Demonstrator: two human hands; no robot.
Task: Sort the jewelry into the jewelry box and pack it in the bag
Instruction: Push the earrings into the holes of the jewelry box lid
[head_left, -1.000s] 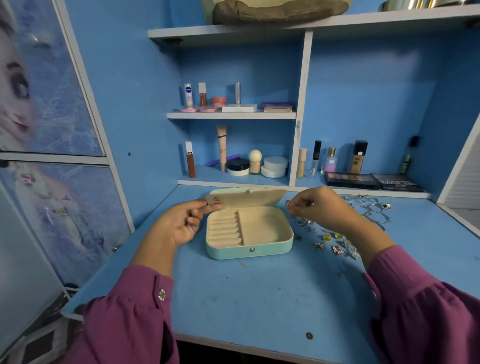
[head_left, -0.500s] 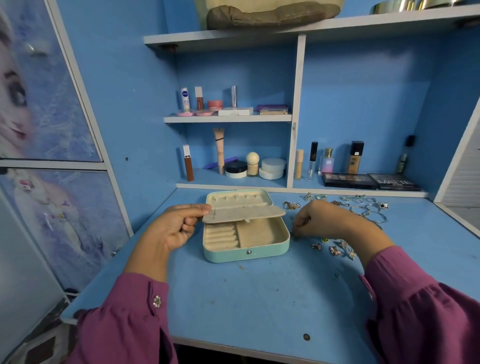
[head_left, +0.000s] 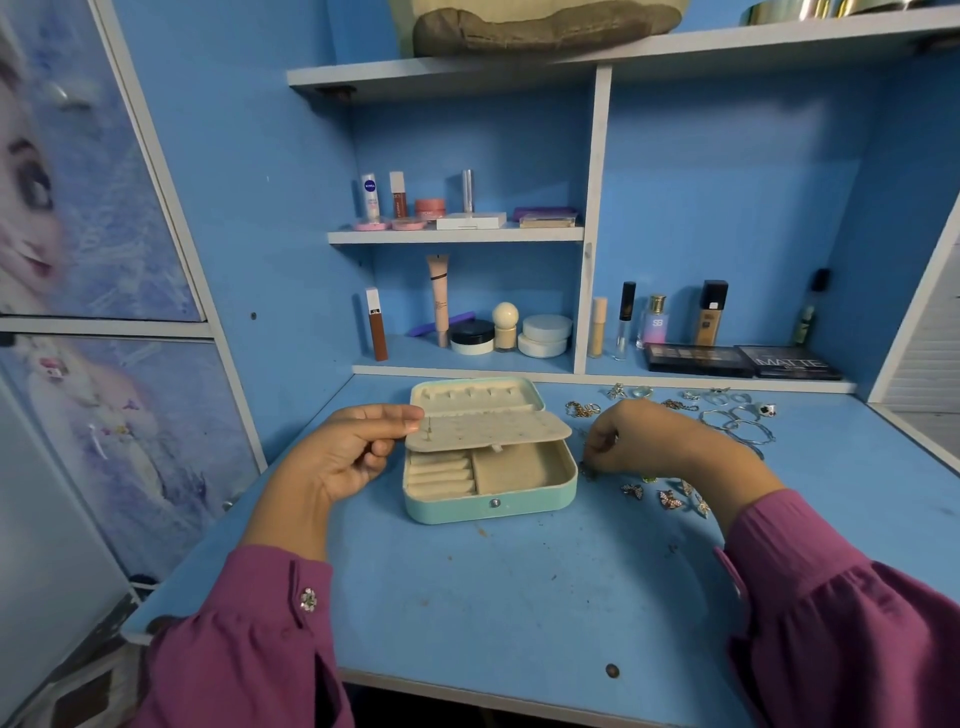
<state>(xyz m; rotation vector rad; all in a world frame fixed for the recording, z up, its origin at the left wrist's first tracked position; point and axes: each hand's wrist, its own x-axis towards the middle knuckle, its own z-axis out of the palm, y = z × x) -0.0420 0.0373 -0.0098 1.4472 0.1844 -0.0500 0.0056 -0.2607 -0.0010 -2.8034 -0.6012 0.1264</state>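
A mint-green jewelry box (head_left: 488, 506) lies open on the blue desk, its lid tipped back. My left hand (head_left: 348, 452) pinches the left end of the box's beige inner flap (head_left: 488, 430), holding it level over the tray. My right hand (head_left: 644, 436) rests just right of the box, fingers pinched down on a small piece of jewelry (head_left: 588, 472) on the desk; the piece is mostly hidden. Loose jewelry lies to the right: small earrings (head_left: 667, 496), a gold chain (head_left: 582, 409) and silver hoops (head_left: 737, 421). A tan bag (head_left: 540, 26) sits on the top shelf.
Cosmetics fill the shelves behind the box: tubes, jars, bottles (head_left: 657, 322) and two eyeshadow palettes (head_left: 743, 359). A cupboard door with a cartoon picture (head_left: 78, 208) stands at the left. The desk's front edge (head_left: 467, 691) is near me.
My left hand lowered the inner flap from upright to level over the tray. My right hand dropped from above the jewelry down onto the desk beside the box.
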